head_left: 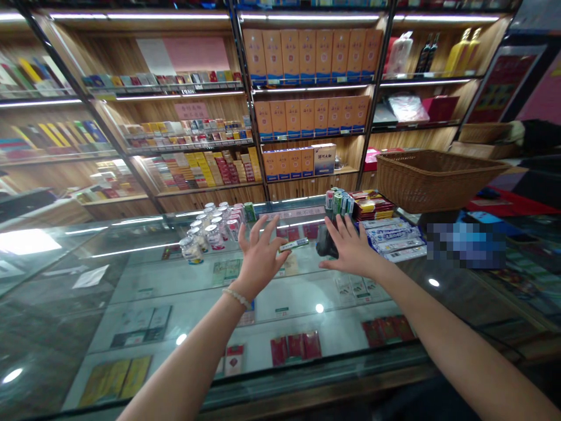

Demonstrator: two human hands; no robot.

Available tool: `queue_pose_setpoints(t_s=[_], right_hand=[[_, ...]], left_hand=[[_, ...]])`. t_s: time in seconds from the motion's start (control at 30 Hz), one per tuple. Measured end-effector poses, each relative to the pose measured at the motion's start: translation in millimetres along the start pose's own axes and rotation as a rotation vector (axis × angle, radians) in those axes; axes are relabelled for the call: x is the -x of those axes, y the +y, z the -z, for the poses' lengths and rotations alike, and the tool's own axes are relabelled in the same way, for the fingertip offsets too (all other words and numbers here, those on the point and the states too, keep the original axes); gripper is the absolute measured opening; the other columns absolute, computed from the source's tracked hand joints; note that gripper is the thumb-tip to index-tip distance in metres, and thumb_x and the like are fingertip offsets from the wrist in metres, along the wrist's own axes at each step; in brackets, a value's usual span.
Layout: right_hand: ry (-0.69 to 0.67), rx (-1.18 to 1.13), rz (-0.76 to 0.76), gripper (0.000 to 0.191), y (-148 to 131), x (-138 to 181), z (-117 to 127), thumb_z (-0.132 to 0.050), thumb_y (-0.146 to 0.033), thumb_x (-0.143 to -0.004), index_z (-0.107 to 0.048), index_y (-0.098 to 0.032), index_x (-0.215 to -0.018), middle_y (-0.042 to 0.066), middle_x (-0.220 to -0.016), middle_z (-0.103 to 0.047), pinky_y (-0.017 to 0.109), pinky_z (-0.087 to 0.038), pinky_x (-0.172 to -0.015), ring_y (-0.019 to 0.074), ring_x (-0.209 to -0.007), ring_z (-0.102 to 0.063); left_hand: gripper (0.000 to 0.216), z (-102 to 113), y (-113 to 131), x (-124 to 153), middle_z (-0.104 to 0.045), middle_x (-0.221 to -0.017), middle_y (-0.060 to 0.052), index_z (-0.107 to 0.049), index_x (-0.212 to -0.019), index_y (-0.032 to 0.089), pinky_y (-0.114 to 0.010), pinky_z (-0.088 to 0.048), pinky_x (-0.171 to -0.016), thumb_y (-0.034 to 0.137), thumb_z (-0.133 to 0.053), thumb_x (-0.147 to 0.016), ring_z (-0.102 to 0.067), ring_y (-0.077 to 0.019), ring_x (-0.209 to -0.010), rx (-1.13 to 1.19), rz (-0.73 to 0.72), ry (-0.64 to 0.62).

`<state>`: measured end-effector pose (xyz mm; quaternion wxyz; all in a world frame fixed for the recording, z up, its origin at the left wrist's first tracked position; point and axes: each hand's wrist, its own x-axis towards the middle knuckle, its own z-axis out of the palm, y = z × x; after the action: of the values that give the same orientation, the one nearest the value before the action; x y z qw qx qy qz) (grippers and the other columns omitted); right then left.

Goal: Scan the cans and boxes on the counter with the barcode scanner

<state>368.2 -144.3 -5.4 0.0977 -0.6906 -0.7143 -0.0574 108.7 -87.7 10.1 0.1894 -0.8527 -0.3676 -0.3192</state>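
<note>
My left hand (258,257), with a beaded bracelet (236,299) at the wrist, is held over the glass counter with its fingers spread. Just beyond its thumb is a slim green-and-white pack (294,244); whether the thumb touches it I cannot tell. To the left are rows of small clear jars with white lids (213,235) and pink tubs (233,227). My right hand (349,248) is open too, fingers apart, beside a dark rounded object (325,241) that it partly covers. Right of that hand lie blue-and-white packets (394,237).
Under the glass countertop (170,292) lie flat boxes, including dark red packs (295,348). Small canisters (339,202) and stacked red-and-yellow packs (372,206) stand at the back edge. A wicker basket (438,181) is at the right. Shelves behind hold orange boxes (307,58).
</note>
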Motion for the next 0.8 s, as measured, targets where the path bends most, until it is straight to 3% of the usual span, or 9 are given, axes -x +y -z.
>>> queue_pose_setpoints(t_s=[0.17,0.3,0.37,0.43,0.8], right_hand=[[-0.125,0.037,-0.100,0.121,0.7,0.2,8.2,-0.061,-0.078,-0.083,-0.004,-0.014,-0.168,0.027,-0.173,-0.011,0.070,-0.013,-0.122,0.0447,-0.160,-0.006],[-0.140,0.065,-0.122,0.101,-4.3,4.4,14.4,-0.059,-0.075,-0.087,-0.036,-0.009,-0.159,0.030,-0.166,-0.030,0.064,-0.032,-0.117,0.0454,-0.154,-0.025],[-0.105,0.067,-0.108,0.086,-7.3,6.2,16.0,-0.061,-0.072,-0.088,-0.051,-0.008,-0.145,0.029,-0.153,-0.046,0.056,-0.045,-0.108,0.0434,-0.143,-0.042],[-0.087,0.070,-0.094,0.075,-10.0,7.1,16.5,-0.063,-0.068,-0.089,-0.058,-0.009,-0.135,0.027,-0.139,-0.055,0.049,-0.050,-0.100,0.0402,-0.131,-0.051],[-0.161,0.049,-0.146,0.044,-16.8,3.3,12.9,-0.057,-0.045,-0.099,-0.054,-0.012,-0.128,0.020,-0.130,-0.052,0.038,-0.053,-0.087,0.0331,-0.119,-0.062]], left_hand=[[0.016,-2.1,0.1,0.0,-0.052,-0.159,-0.006,-0.076,-0.093,0.028,-0.071,-0.008,-0.126,0.037,-0.083,-0.082,-0.040,-0.0378,-0.150,-0.014,0.004,0.001],[0.016,-1.0,1.1,0.4,-0.052,-0.160,-0.006,-0.076,-0.094,0.028,-0.071,-0.007,-0.126,0.037,-0.082,-0.083,-0.040,-0.0374,-0.150,-0.023,0.004,-0.001],[0.016,-0.5,1.4,0.6,-0.052,-0.159,-0.007,-0.076,-0.095,0.028,-0.071,-0.007,-0.126,0.037,-0.082,-0.084,-0.040,-0.0375,-0.150,-0.025,0.005,-0.004],[0.015,-0.4,1.6,0.8,-0.052,-0.159,-0.006,-0.076,-0.095,0.028,-0.071,-0.008,-0.126,0.036,-0.082,-0.083,-0.040,-0.0377,-0.150,-0.025,0.006,-0.004],[0.015,0.3,2.7,1.1,-0.051,-0.160,-0.006,-0.075,-0.095,0.028,-0.074,-0.010,-0.124,0.037,-0.080,-0.085,-0.039,-0.0392,-0.151,-0.019,0.013,-0.015]])
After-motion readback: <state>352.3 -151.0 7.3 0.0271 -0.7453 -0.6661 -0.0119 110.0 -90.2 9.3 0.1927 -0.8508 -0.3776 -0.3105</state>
